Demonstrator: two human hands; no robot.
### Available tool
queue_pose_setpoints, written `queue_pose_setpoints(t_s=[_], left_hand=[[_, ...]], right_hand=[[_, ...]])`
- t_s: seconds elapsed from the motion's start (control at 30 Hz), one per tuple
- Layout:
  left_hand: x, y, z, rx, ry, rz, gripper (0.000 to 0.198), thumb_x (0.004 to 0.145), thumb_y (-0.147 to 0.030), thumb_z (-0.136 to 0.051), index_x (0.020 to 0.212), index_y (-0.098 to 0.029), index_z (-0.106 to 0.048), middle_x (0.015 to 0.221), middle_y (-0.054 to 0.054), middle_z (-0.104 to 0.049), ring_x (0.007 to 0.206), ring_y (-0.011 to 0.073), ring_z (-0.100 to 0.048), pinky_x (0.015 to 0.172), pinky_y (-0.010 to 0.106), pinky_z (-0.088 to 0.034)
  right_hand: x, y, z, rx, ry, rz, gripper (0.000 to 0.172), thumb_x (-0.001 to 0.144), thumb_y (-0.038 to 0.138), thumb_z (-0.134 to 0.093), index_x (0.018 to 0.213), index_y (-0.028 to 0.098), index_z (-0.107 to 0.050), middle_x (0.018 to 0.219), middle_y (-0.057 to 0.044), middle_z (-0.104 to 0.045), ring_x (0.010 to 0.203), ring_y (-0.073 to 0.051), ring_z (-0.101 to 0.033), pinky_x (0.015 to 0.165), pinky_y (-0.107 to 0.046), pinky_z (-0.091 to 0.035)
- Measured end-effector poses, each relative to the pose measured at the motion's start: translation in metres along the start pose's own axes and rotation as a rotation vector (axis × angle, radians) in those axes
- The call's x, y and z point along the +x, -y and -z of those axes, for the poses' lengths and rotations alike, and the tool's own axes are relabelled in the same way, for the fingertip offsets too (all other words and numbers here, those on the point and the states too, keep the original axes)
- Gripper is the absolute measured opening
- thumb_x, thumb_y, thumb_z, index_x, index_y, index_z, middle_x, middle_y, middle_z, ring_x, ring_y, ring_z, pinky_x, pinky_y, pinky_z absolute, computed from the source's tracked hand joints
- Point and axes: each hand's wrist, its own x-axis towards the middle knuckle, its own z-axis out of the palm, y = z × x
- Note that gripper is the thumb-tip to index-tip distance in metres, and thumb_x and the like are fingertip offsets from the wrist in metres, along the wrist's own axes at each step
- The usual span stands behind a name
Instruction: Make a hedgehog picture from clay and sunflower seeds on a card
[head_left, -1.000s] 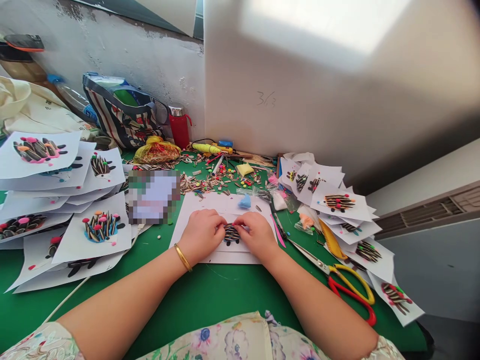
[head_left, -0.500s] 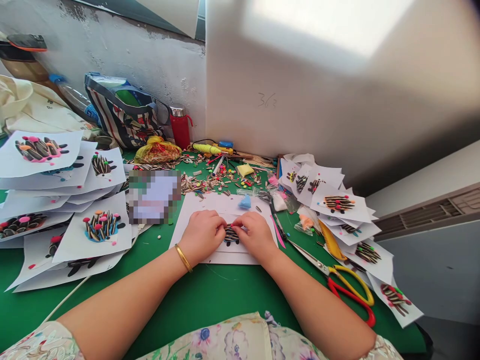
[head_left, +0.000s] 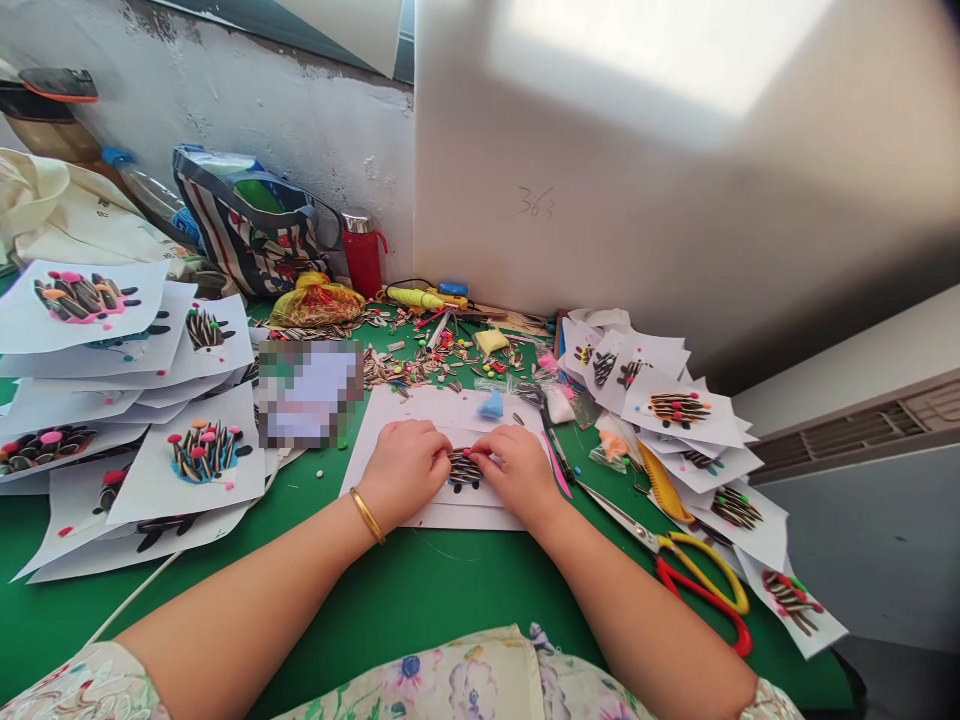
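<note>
A small sunflower-seed picture [head_left: 466,470], dark striped seeds with black blobs below and a tiny red dot on top, lies on white paper [head_left: 420,407] in front of me. My left hand [head_left: 411,468] has its fingers curled in, thumb and forefinger against the picture's left side. From the right, my right hand [head_left: 514,470] pinches at the seeds' upper right edge. Both hands are closed around the picture; anything tiny between the fingertips is hidden. A lump of blue clay [head_left: 491,404] sits on the paper beyond my hands.
Finished-looking seed cards are piled left [head_left: 199,450] and right [head_left: 675,408]. Scissors [head_left: 675,560] lie open beside my right forearm. Loose seeds [head_left: 420,350] and coloured beads cover the table's back, near a red flask [head_left: 361,255]. A cable runs left of my arm.
The right fingers have shifted very slightly at the top of the seeds. Both hands stay in place around the picture; the whole view has moved a little.
</note>
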Motion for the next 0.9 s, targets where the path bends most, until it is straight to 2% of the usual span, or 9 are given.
queue_pose_setpoints(t_s=[0.2, 0.57, 0.9], left_hand=[[0.0003, -0.0007, -0.0004, 0.007, 0.006, 0.004, 0.022, 0.082, -0.019, -0.05, 0.08, -0.023, -0.072, 0.084, 0.004, -0.07, 0.087, 0.0232, -0.062, 0.081, 0.039, -0.041], [0.0004, -0.0008, 0.0003, 0.009, 0.003, 0.005, 0.021, 0.082, -0.019, -0.05, 0.08, -0.023, -0.071, 0.084, 0.004, -0.07, 0.087, 0.0231, -0.062, 0.081, 0.039, -0.041], [-0.0004, -0.0023, 0.0012, 0.003, 0.012, 0.01, 0.022, 0.083, -0.018, -0.049, 0.081, -0.022, -0.071, 0.085, 0.003, -0.07, 0.088, 0.022, -0.062, 0.081, 0.039, -0.04]], right_hand=[[0.0029, 0.0035, -0.0017, -0.044, 0.031, -0.006, 0.004, 0.085, 0.022, -0.069, 0.082, 0.023, -0.071, 0.082, -0.003, -0.07, 0.084, -0.021, -0.059, 0.077, -0.035, -0.039], [0.0006, 0.0094, -0.0006, -0.098, 0.012, 0.0, 0.004, 0.084, 0.021, -0.069, 0.086, 0.023, -0.072, 0.086, -0.003, -0.07, 0.089, -0.022, -0.059, 0.077, -0.036, -0.037], [0.0017, 0.0042, -0.0061, -0.082, -0.007, 0.015, 0.011, 0.086, 0.021, -0.068, 0.091, 0.026, -0.075, 0.085, -0.002, -0.069, 0.087, -0.019, -0.059, 0.077, -0.032, -0.037]])
